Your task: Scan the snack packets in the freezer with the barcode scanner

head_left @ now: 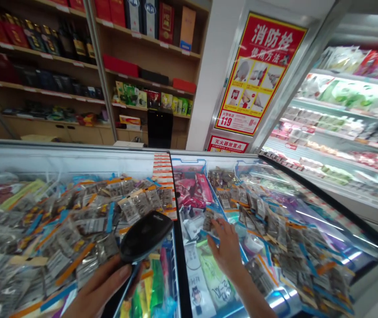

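Observation:
My left hand (101,280) is wrapped round the handle of a black handheld barcode scanner (146,236), whose head points up and to the right over the left freezer. Inside the right freezer compartment, my right hand (225,247) has its fingers bent over a small clear packet (209,217) of greyish content with a blue edge. The fingers partly cover this packet. Many similar packets with orange and blue edges lie in a heap (275,221) to the right of that hand. Another wide heap of such packets (86,221) spreads behind and left of the scanner.
A black divider (179,265) separates the freezer sections, with orange-and-white price labels (163,176) beside it. Pink bags (194,190) and white-and-green bags (215,278) lie in the basket. Behind stand wooden shelves (149,37), a red-and-yellow poster (258,75) and a lit chiller (348,106).

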`<state>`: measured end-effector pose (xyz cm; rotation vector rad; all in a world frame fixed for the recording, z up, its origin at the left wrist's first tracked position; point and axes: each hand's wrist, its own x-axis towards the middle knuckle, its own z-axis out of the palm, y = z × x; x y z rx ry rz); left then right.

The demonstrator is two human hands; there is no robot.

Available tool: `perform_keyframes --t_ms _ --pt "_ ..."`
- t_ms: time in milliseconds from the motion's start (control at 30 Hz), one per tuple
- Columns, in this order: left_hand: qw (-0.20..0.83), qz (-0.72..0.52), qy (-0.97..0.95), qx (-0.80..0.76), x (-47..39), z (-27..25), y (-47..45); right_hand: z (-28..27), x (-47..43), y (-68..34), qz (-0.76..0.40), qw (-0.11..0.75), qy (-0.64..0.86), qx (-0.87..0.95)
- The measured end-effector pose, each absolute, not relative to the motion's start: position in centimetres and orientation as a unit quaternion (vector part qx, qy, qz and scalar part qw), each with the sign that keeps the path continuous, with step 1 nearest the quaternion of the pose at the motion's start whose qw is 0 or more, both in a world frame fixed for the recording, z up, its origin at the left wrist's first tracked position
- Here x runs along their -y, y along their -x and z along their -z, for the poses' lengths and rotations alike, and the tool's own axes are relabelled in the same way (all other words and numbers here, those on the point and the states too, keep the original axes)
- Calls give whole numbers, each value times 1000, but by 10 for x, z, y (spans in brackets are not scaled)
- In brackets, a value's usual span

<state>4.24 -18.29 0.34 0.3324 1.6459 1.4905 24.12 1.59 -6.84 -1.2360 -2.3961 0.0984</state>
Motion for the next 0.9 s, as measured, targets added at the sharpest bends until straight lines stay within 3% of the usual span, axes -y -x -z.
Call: perform_keyframes --t_ms 200,433,700,900 --pt "429 -593 -181 -657 179 -9 -50 66 -11 -245 -54 230 422 875" --pt "410 -599 -337 -599 178 -26 -57 58 -9 -241 11 214 428 878" --pt "438 -596 -392 -547 178 -32 -62 48 21 -233 30 237 501 832" --pt "431 -604 -394 -543 173 -27 -56 50 4 -228 -46 224 521 822"
